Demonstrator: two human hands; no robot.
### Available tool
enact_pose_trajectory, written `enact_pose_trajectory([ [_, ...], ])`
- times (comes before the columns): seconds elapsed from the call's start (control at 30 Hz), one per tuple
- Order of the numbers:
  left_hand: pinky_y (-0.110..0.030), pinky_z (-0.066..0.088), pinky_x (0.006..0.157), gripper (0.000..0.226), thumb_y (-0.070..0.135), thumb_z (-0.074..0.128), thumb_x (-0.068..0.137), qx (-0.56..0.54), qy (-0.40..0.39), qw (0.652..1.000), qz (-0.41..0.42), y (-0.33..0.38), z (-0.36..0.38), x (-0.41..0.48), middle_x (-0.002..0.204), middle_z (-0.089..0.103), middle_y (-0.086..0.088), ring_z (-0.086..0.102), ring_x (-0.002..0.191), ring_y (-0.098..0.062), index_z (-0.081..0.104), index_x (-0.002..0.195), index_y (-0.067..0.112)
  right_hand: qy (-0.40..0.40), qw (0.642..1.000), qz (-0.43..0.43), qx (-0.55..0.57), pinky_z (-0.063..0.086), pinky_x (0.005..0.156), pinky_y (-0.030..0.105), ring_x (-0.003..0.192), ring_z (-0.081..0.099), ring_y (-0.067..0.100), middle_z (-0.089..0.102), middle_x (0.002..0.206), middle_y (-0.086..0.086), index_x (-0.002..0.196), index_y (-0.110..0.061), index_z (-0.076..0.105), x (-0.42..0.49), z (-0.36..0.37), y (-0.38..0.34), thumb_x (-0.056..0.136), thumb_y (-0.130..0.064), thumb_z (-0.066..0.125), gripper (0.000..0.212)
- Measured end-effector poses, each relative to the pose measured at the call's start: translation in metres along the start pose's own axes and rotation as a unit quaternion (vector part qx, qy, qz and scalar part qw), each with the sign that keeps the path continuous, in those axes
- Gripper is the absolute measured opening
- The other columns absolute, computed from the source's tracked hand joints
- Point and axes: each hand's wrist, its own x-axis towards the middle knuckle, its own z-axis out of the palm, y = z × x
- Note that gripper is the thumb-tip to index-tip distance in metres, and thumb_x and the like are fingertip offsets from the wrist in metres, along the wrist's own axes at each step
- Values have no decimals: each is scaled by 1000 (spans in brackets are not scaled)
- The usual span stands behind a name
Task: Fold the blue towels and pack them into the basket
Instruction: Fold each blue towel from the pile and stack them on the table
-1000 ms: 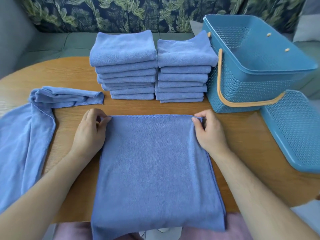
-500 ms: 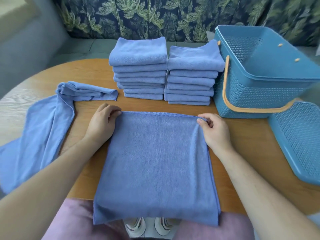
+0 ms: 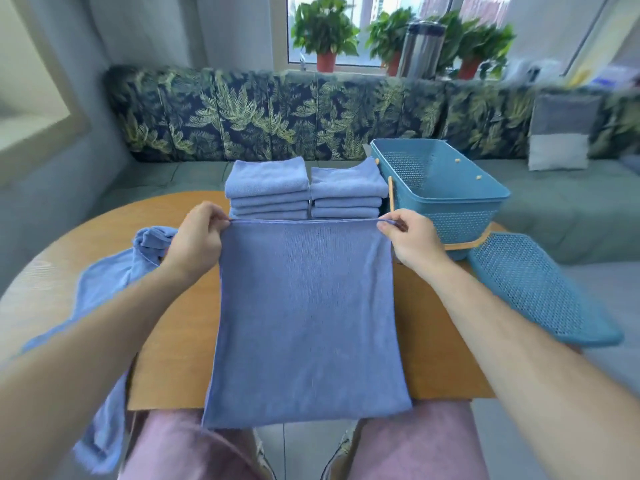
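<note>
- Towel [image 3: 308, 323] sits centre, in front of the person, folded to a tall rectangle. Its top edge is stretched level between both hands and lifted in front of the stacks.
- Its lower edge hangs past the near edge of the table [image 3: 180, 341], over the lap.
- Long axis runs from the hands back toward the person; short edges lie left to right.
- Left hand [image 3: 195, 237] pinches the top left corner, fingers curled over the hem.
- Right hand [image 3: 412, 242] pinches the top right corner the same way.
- Bare wood shows in a strip on each side of the towel, under the forearms.
- Left side: one loose towel [image 3: 104, 282], bunched, trailing off the table edge.
- Right side: one basket [image 3: 450, 199], open side up, just beside the stacks; one lid [image 3: 540, 292] nearer, at the table's right edge.
- Two stacks of folded towels, left stack [image 3: 268, 188] and right stack [image 3: 348, 194], touching side by side. Lower layers are hidden, so no full count.
</note>
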Motion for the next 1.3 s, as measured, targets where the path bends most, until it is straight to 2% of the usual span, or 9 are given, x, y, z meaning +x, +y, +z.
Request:
enact_pose_trajectory([
  [0.23,-28,35,80,14,10,51,101,39,58,994,80,77,-64,37,99,59,-6,52,93,-21,64,102,5,49,996,-71,-6,47,78,27,87,64,16,69,88,-7,91,-28,69,24,-61,-87,94,-25,69,4],
  [0.4,-33,36,77,18,13,45,104,32,96,988,115,125,-101,42,95,57,-6,50,89,-23,58,95,4,69,992,-99,28,43,60,15,56,62,-3,67,75,-8,91,-23,69,24,-97,-136,95,-19,68,6],
  [0.47,-32,34,77,18,14,44,104,25,96,987,124,128,-109,35,94,55,-4,48,88,-21,56,93,6,52,992,-107,33,46,65,17,63,67,-1,71,79,-4,89,-24,69,14,-105,-141,94,-17,70,9],
  [0.6,-33,33,66,14,15,46,105,14,53,993,104,110,-108,4,86,58,-2,49,78,-20,55,95,11,-18,996,-86,0,52,81,29,88,68,12,75,91,-5,92,-29,75,-21,-110,-119,91,-23,75,5],
  [0.77,-26,37,61,13,18,48,104,21,-16,999,47,60,-79,-76,76,56,-2,47,65,-13,52,92,21,-143,989,-40,-5,49,77,19,81,64,3,74,89,-18,93,-27,76,-92,-90,-53,90,-18,75,9],
  [0.83,-26,39,64,14,16,49,103,12,-53,998,27,42,-68,-112,77,58,-5,48,66,-18,53,90,19,-186,982,-11,19,50,86,19,91,66,7,77,100,-6,92,-17,73,-125,-80,-26,90,-8,74,9],
  [0.93,-36,43,72,16,16,52,102,4,-92,996,0,17,-58,-161,81,62,-5,54,75,-22,53,88,21,-226,974,14,23,45,70,17,73,60,3,73,82,-2,89,-11,71,-165,-71,1,91,-3,71,8],
  [1.17,-10,38,65,11,13,54,102,6,-95,995,-24,-1,-42,-182,79,61,2,54,73,0,58,91,14,-216,972,66,64,51,65,19,64,62,3,72,75,-1,91,-8,69,-168,-51,20,93,1,66,10],
  [1.3,-17,39,65,13,21,51,103,11,-79,995,-56,-5,-27,-143,82,61,2,54,77,-9,57,92,15,-168,983,62,37,48,75,19,76,64,3,75,84,-3,93,-19,71,-136,-27,26,94,-13,70,7],
])
